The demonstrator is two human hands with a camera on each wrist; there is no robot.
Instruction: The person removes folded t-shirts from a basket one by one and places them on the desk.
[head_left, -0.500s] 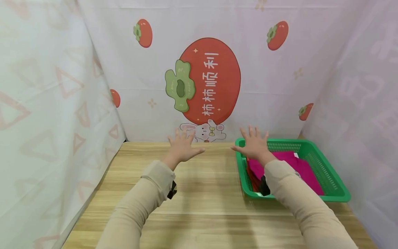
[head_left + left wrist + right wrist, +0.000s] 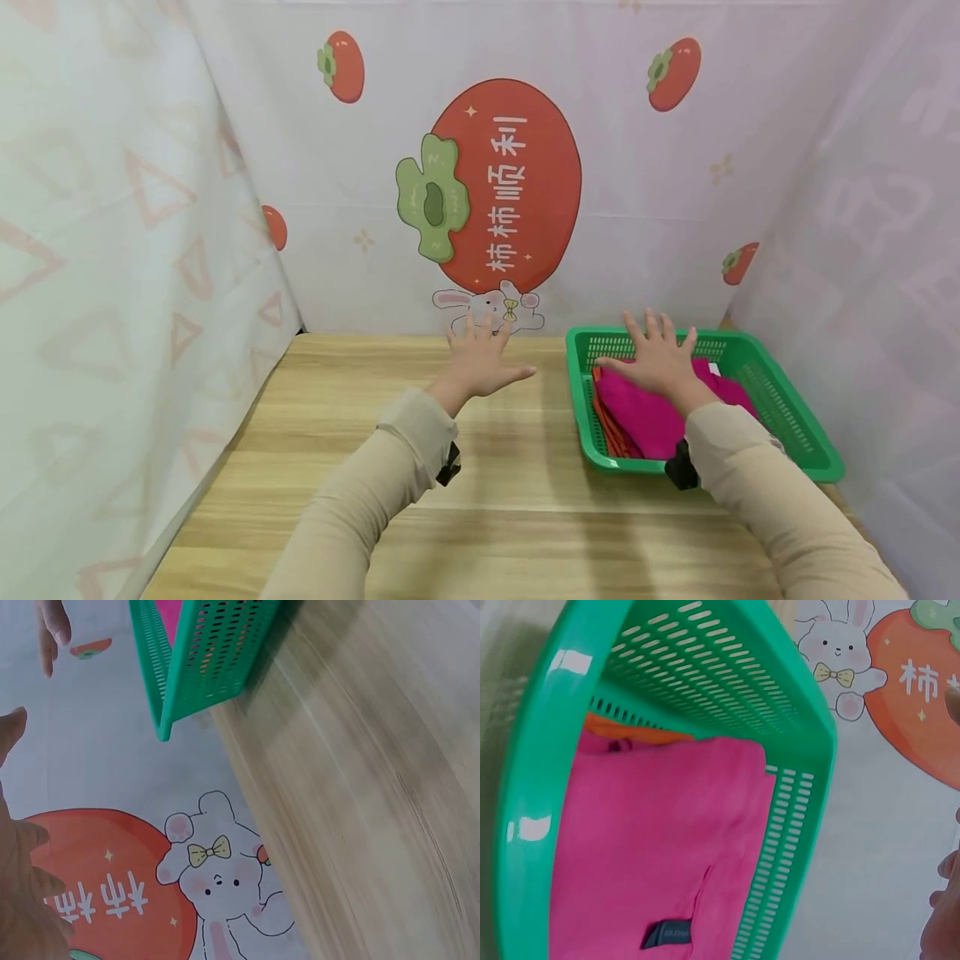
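Note:
Fingers spread, my left hand [image 2: 480,367] hovers over the wooden table to the left of a green plastic basket [image 2: 581,417]. My right hand [image 2: 660,362] is held above that basket, its fingers also spread and nothing in it. Folded magenta cloth [image 2: 648,421] lies inside the basket, with orange cloth [image 2: 611,425] showing along its left side. A small dark label [image 2: 667,933] sits on the magenta cloth in the right wrist view. In the left wrist view, part of my left hand [image 2: 26,892] appears at the left edge.
The wooden table [image 2: 330,450] is bordered by a printed backdrop [image 2: 637,192] behind and hanging white cloth [image 2: 142,275] at the left. On the right, another hanging sheet [image 2: 900,275] stands close to the basket's right side.
Both hands have shifted to the right. The right hand is now farther over the basket, uncovering more of the magenta and orange cloth. The head view has tilted slightly.

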